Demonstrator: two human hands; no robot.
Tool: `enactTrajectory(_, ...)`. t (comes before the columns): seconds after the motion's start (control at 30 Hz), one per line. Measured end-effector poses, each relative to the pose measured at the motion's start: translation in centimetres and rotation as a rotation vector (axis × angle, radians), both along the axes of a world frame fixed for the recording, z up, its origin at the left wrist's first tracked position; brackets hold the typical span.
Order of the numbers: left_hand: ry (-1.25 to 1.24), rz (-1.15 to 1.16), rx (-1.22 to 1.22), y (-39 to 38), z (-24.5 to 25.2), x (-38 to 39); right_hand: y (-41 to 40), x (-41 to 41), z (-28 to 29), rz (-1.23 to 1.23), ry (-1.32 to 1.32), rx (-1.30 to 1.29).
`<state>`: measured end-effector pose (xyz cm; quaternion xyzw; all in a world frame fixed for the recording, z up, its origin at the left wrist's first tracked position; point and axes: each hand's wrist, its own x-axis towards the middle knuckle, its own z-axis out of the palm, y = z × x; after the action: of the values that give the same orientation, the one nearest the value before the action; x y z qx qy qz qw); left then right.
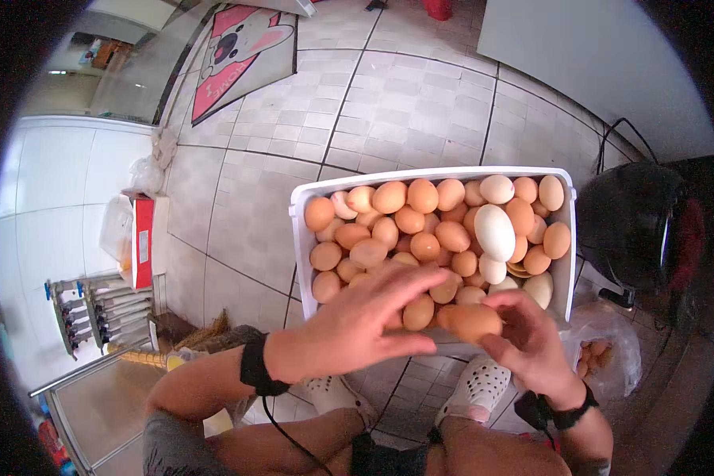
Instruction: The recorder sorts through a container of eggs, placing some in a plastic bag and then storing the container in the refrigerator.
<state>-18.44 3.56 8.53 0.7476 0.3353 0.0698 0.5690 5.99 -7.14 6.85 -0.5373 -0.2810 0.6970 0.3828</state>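
Note:
A white plastic bin [428, 175] full of loose eggs stands in front of me. Most are brown, such as one brown egg [422, 196] by the far wall; a large white egg [494, 232] lies on top of the pile right of centre. My right hand [535, 345] grips a brown egg [477, 323] between thumb and fingers above the bin's near edge. Over the near left part of the pile, my left hand [351, 327] is spread, its thumb apart from its fingers, with nothing visible in it. It hides some eggs beneath.
A clear plastic bag [625, 357] with brown eggs lies at the near right. Right of the bin stands a black object [628, 220]. At left are a red-and-white box [143, 244], pipe manifolds [101, 315] and a broom [214, 330]. A dog-print mat [244, 53] lies farther off.

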Motion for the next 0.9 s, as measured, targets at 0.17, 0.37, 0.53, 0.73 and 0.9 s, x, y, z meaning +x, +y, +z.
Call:
enactTrajectory(0.17,0.033,-0.090,-0.023,-1.1,0.4,0.5,1.4,-2.9,-1.2,0.088,0.075,0.032)
enactTrajectory(0.37,0.117,0.191,0.138,1.5,-1.8,-1.1,1.0,-3.0,-1.9,-0.030,0.062,0.069)
enactTrajectory(0.53,0.261,0.335,0.217,4.9,-4.8,-4.0,-0.4,-2.9,-3.4,-0.100,0.000,0.103)
enactTrajectory(0.73,0.354,0.264,0.484,4.8,-5.7,-3.1,-2.0,-3.5,-4.2,-0.084,-0.115,0.142)
enactTrajectory(0.9,0.380,0.221,0.494,4.9,-5.7,-3.3,-2.2,-3.8,-4.9,-0.057,-0.264,0.238)
